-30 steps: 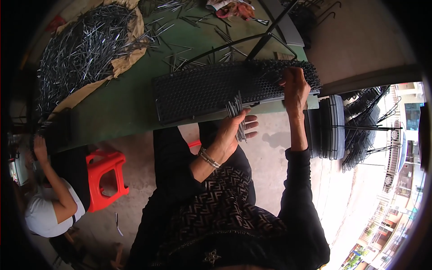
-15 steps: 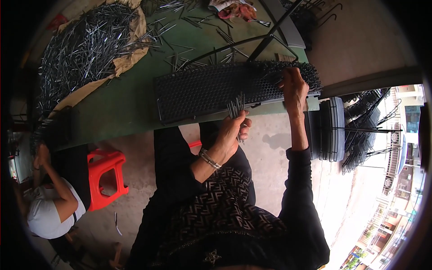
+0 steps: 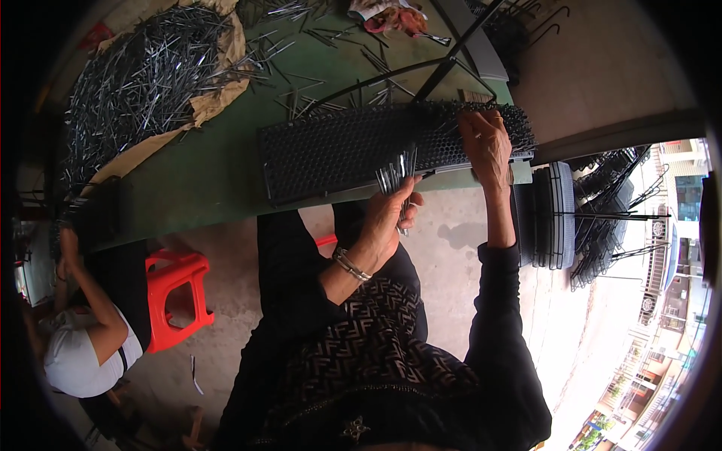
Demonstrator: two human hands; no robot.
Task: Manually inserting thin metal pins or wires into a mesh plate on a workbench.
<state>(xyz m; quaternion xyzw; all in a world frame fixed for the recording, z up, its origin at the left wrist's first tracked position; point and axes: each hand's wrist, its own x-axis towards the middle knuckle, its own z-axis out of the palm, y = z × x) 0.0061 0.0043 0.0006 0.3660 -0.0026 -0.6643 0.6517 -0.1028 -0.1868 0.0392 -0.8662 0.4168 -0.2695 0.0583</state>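
My left hand [image 3: 392, 209] is closed round a bunch of thin metal rods [image 3: 396, 170], whose upper ends stick out past the thumb. It is at the near edge of a long black perforated panel [image 3: 338, 154] that lies on a green table. Over the right part of that panel is my right hand [image 3: 485, 144], fingers pinched together and pointing down at the holes. Whether a rod is between those fingertips is hidden. Many short dark rod ends [image 3: 517, 124] stand up from the panel around and beyond the right hand.
A large heap of metal rods [image 3: 150, 75] lies on brown paper [image 3: 218, 105] at the far left. Loose rods are scattered on the green table [image 3: 195, 177]. A bent black metal frame [image 3: 440, 75] rises behind the panel. A co-worker [image 3: 90, 338] sits left, near a red stool [image 3: 177, 293].
My right hand has shifted slightly left along the panel and turned, its fingers lower among the holes. The rods in my left hand have fanned out a little.
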